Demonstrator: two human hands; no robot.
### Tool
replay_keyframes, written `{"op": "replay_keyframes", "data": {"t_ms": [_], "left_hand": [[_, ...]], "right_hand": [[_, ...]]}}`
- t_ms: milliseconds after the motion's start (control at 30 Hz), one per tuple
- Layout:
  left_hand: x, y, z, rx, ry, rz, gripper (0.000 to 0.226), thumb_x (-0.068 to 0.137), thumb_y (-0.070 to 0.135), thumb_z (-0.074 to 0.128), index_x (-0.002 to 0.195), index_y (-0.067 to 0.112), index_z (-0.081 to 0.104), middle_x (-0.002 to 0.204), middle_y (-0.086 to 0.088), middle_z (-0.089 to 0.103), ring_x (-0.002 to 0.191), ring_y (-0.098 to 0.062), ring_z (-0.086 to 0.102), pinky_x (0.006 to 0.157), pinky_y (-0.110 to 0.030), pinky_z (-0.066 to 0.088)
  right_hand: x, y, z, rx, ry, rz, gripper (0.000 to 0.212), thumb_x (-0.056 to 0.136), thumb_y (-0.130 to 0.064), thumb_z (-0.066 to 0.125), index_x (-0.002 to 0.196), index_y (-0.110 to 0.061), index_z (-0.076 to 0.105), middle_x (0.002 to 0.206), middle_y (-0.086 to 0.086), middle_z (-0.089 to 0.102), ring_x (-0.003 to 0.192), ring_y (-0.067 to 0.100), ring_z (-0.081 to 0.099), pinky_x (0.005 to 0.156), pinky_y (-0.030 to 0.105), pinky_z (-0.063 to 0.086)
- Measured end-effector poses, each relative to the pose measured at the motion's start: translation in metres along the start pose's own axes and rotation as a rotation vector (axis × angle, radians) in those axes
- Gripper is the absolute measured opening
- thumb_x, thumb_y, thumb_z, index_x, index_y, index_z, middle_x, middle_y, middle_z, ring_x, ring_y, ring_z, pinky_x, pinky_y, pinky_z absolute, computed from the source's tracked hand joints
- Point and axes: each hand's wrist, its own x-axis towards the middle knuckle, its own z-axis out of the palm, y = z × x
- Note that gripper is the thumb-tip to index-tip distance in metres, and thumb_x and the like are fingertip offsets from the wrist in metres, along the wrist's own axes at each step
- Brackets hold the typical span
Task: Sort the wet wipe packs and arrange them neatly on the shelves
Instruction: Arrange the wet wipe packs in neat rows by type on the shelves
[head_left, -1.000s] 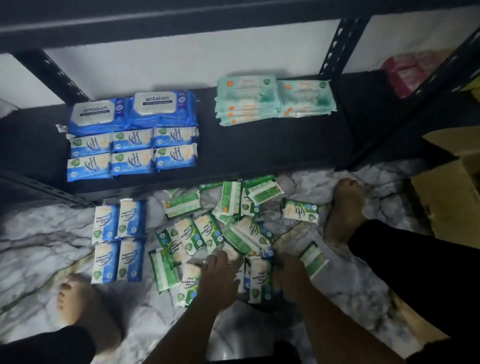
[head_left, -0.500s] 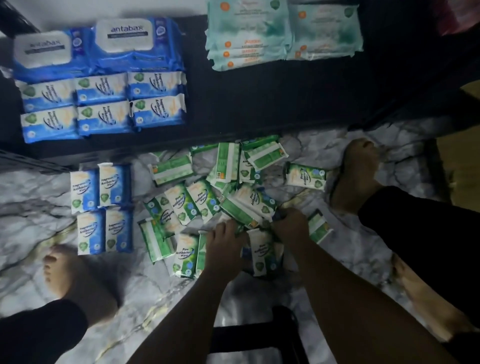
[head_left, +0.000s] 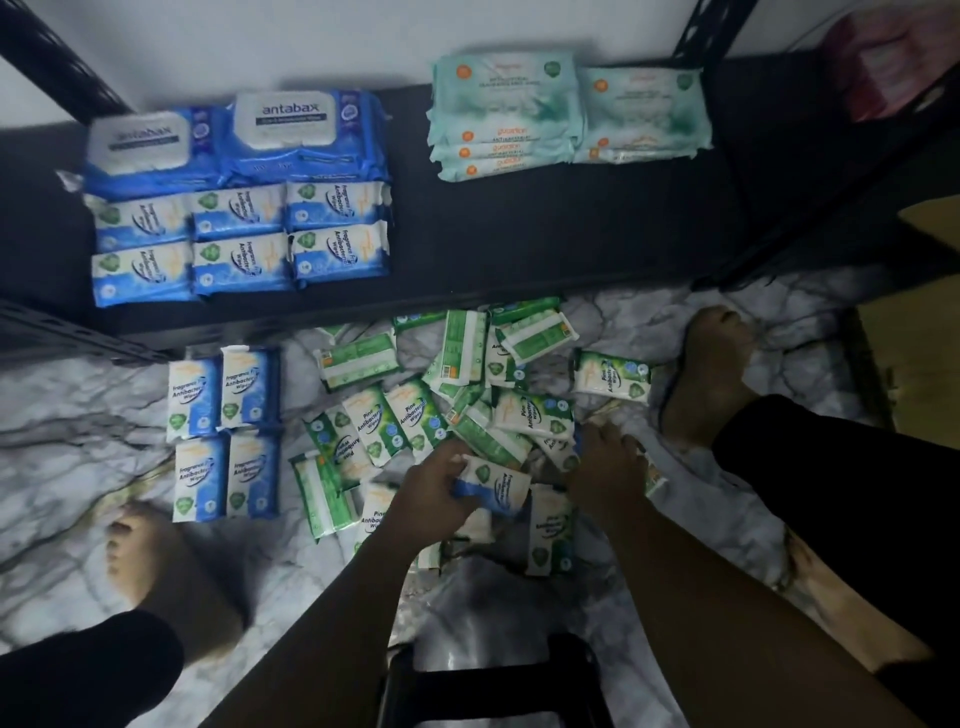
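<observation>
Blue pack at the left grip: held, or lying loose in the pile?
Held. The left grip has its fingers curled round the blue pack, which sits tilted over the green packs. Lifted clear or resting on them: cannot tell.

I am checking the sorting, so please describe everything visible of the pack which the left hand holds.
The pack is a small, soft pouch, seemingly of plastic film: white with a blue edge, a green shield mark and the print "Antibacterial". The left hand grips its left end, fingers curled round it, and holds it tilted over the heap of green packs on the marble floor. Whether it touches them is unclear.
</observation>
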Motion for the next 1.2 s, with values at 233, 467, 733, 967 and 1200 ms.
{"op": "replay_keyframes", "data": {"t_ms": [233, 467, 733, 967, 1200], "left_hand": [[-0.005, 0.005, -0.025, -0.372, -0.008, -0.169, 0.046, 0.089, -0.004, 0.07, 0.121, 0.028, 0.061, 0.122, -0.011, 0.062, 0.093, -0.027, 0.066, 0.059, -0.031, 0.053], [-0.039, 0.015, -0.066, -0.422, 0.08, -0.162, 0.051, 0.091, -0.01, 0.057, 0.107, 0.037, 0.068, 0.093, -0.01, 0.055, 0.084, -0.028, 0.06, 0.074, -0.05, 0.062], [-0.11, -0.012, -0.107, -0.621, 0.241, -0.191, 0.048, 0.084, -0.016, 0.05, 0.105, 0.02, 0.073, 0.128, -0.007, 0.063, 0.099, -0.027, 0.061, 0.079, -0.04, 0.049], [-0.139, -0.032, -0.127, -1.057, 0.375, -0.37, 0.013, 0.095, 0.0, 0.058, 0.107, 0.001, 0.063, 0.103, -0.018, 0.064, 0.084, -0.032, 0.064, 0.063, -0.037, 0.058], [-0.152, -0.032, -0.146, -1.264, 0.441, -0.329, 0.021, 0.092, -0.004, 0.052, 0.112, -0.002, 0.059, 0.112, -0.022, 0.067, 0.089, -0.032, 0.066, 0.059, -0.033, 0.061]], "right_hand": [[-0.007, 0.008, -0.011, 0.518, -0.09, 0.153, 0.044, 0.084, -0.011, 0.073, 0.124, -0.009, 0.054, 0.112, 0.013, 0.059, 0.089, 0.031, 0.056, 0.08, 0.042, 0.048], [-0.041, -0.005, -0.039, 0.553, -0.298, 0.261, 0.044, 0.103, -0.018, 0.046, 0.062, -0.018, 0.032, 0.06, 0.005, 0.029, 0.052, 0.016, 0.032, 0.06, 0.026, 0.033], [-0.112, -0.047, -0.066, 0.637, -0.084, 0.138, 0.012, 0.092, -0.014, 0.062, 0.087, -0.009, 0.072, 0.066, 0.008, 0.054, 0.054, 0.02, 0.046, 0.051, 0.028, 0.032], [-0.149, -0.105, -0.084, 0.946, -0.007, 0.015, 0.032, 0.081, 0.008, 0.056, 0.105, -0.015, 0.057, 0.097, 0.013, 0.062, 0.079, 0.028, 0.061, 0.06, 0.03, 0.043], [-0.165, -0.134, -0.092, 1.287, -0.14, -0.086, 0.049, 0.084, 0.018, 0.059, 0.111, -0.023, 0.062, 0.109, 0.016, 0.067, 0.093, 0.039, 0.07, 0.066, 0.042, 0.059]]}}
